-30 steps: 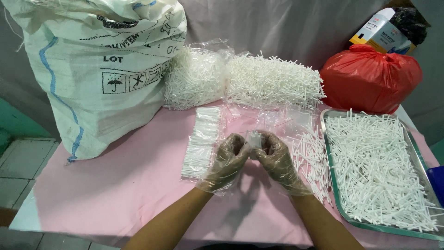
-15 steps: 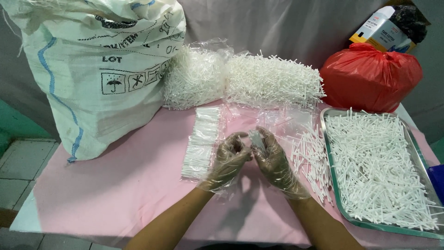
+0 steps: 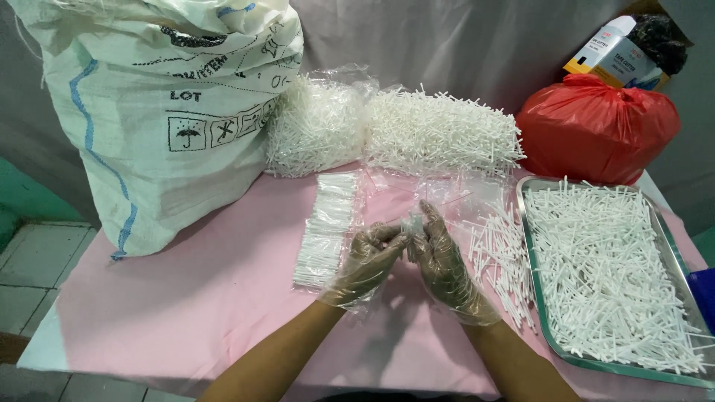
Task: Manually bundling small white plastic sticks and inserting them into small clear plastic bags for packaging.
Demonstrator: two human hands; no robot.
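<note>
At frame centre, my gloved left hand and right hand meet, each grip pinched together on a small clear bag over the pink surface. Thin white sticks lie right, filling the metal tray; a woven sack stands upper left.

A sack stood at the table's rear left. Two stick heaps lay right of it, a tied bag further right. A tray of sticks lay front right. Packets lay centre, left of both hands; loose sticks lay between hands and tray.
</note>
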